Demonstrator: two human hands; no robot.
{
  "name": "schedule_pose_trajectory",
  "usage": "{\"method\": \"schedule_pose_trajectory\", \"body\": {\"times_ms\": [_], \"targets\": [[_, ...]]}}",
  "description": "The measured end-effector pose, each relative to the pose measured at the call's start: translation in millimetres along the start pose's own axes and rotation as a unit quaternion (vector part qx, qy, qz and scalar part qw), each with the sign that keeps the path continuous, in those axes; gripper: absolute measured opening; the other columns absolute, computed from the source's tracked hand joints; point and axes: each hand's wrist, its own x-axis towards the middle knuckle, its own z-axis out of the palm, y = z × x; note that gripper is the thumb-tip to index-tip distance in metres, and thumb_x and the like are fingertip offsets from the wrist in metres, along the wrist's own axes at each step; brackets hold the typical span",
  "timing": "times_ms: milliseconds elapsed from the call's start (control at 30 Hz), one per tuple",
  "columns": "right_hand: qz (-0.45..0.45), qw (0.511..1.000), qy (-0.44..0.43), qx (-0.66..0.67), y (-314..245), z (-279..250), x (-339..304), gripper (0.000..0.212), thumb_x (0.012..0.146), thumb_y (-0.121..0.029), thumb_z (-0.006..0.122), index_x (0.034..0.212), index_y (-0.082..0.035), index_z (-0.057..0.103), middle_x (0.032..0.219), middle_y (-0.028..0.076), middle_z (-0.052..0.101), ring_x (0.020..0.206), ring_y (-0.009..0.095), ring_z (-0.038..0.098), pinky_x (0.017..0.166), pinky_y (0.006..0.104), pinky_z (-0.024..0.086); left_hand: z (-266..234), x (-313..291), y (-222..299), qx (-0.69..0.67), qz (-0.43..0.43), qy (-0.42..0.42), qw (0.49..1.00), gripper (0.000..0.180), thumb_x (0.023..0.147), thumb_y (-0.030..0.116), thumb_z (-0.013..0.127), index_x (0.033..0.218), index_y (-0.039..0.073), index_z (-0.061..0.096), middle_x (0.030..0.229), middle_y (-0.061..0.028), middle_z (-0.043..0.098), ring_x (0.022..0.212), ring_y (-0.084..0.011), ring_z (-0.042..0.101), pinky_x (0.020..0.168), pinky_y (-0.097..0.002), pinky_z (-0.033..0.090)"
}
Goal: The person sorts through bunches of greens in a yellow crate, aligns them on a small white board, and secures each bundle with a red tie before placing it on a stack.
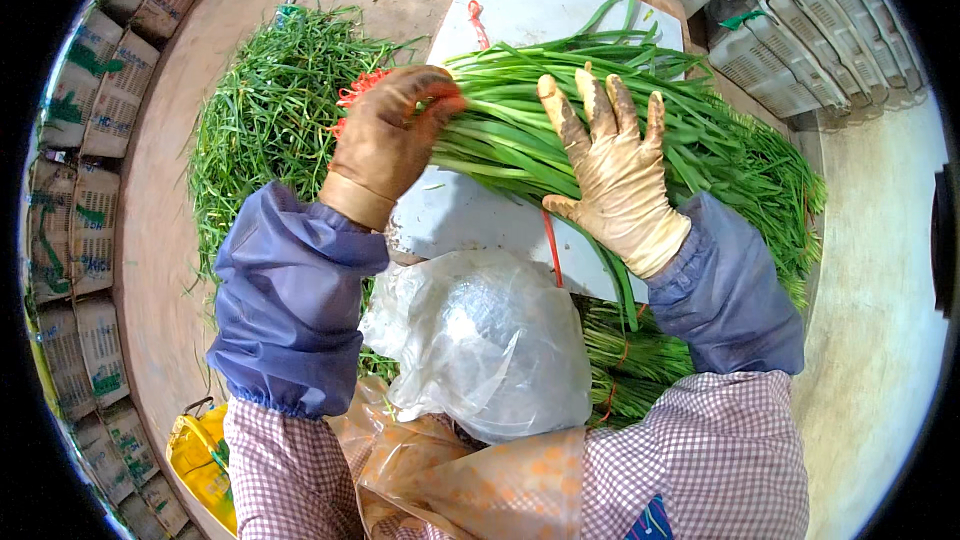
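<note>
A thick bundle of long green garlic chives (510, 125) lies across a white board (435, 210). My left hand (385, 130), in a brown-stained glove, is closed at the bundle's left end. A reddish blur shows at its fingertips, and what they hold cannot be made out. Behind that hand a cluster of red ties (358, 92) partly shows. My right hand (615, 165), in a pale stained glove, rests on the chives with its fingers spread. One red strip (478, 25) lies on the board's far part, and another red strip (553, 248) hangs near its front edge.
Loose greens (265, 115) are heaped left of the board. A clear plastic bag (490, 340) bulges in front of me, beside more tied bundles (635, 360). Crates (775, 55) stand at the far right, others (95, 210) along the left. A yellow container (200, 460) sits lower left.
</note>
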Motion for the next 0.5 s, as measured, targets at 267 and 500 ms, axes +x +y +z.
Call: {"method": "schedule_pose_trajectory", "body": {"times_ms": [267,500], "targets": [[-0.056,0.998,-0.001,0.029,25,24,16,0.108,0.066,-0.047,0.080,0.150,-0.014,0.021,0.134,0.012,0.048,0.124,0.031,0.045,0.105,0.0539,0.033,-18,-1,25,0.229,0.071,0.057,0.969,0.042,0.083,0.017,0.068,0.122,0.008,0.058,0.124,-0.0122,0.060,0.117,-0.0262,0.055,0.100,-0.0409,0.038],[-0.118,0.989,0.022,0.087,44,21,28,0.097,0.066,-0.043,0.080,0.144,-0.009,0.034,0.133,0.011,0.050,0.123,0.030,0.047,0.106,0.0506,0.034,44,-19,40,0.379,0.196,-0.183,0.886,0.097,0.065,0.046,0.077,0.146,0.015,0.034,0.149,-0.0115,0.034,0.140,-0.0346,0.026,0.114,-0.0566,0.011]]}}
